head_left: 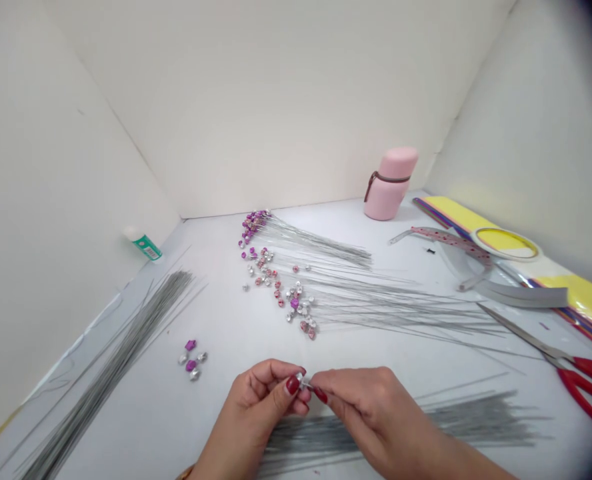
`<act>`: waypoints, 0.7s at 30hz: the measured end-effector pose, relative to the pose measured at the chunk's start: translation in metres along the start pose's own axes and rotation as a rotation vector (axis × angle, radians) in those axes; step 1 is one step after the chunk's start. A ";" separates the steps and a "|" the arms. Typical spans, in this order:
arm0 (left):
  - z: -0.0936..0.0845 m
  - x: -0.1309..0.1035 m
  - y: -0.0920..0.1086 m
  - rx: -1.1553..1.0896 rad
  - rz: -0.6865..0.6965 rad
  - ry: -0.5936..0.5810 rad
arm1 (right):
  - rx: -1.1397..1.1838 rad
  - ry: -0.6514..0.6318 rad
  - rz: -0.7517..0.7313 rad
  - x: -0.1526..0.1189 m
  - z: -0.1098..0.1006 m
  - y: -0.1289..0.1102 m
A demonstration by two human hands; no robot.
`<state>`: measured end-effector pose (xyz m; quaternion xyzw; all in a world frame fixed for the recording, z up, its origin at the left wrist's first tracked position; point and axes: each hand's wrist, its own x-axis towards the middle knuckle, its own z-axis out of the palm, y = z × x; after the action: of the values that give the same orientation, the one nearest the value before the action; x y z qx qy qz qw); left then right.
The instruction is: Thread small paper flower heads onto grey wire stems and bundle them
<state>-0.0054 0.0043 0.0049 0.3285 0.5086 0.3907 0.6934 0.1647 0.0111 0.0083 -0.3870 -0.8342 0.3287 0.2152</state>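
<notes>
Near the front of the table, my left hand [266, 407] is closed in a pinch around a small silver folded star [300, 380]. Facing it, my right hand [371, 407] pinches a thin wire [309, 385] that meets the star's right side; most of this wire is hidden by my fingers. A bundle of grey wires [481, 417] lies under and behind my right hand. To the left sits a little group of loose purple and silver stars [191, 365]. Farther back, stars on wire stems [296, 303] are spread out, with a denser purple-topped bunch [253, 223] behind them.
Another long wire bundle [141, 333] lies along the left wall beside a green-labelled tube [147, 247]. A pink flask [389, 185] stands at the back. On the right are red-handled scissors [566, 360], a tape roll [506, 243], strips of ribbon [521, 293] and yellow packs [456, 212].
</notes>
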 end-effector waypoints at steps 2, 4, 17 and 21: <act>-0.002 0.000 -0.002 0.134 0.087 0.023 | -0.152 -0.004 -0.017 -0.001 0.001 0.000; -0.004 -0.002 -0.004 0.301 0.180 0.046 | -0.304 0.039 -0.062 -0.003 0.004 0.000; 0.002 -0.013 0.003 0.642 0.505 0.087 | 0.245 0.003 0.151 0.000 0.008 -0.009; -0.001 -0.011 0.002 0.532 0.256 0.040 | -0.286 0.154 -0.153 -0.006 0.014 -0.007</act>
<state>-0.0087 -0.0040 0.0116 0.5526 0.5610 0.3342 0.5179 0.1558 -0.0023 0.0027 -0.3730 -0.8806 0.1586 0.2456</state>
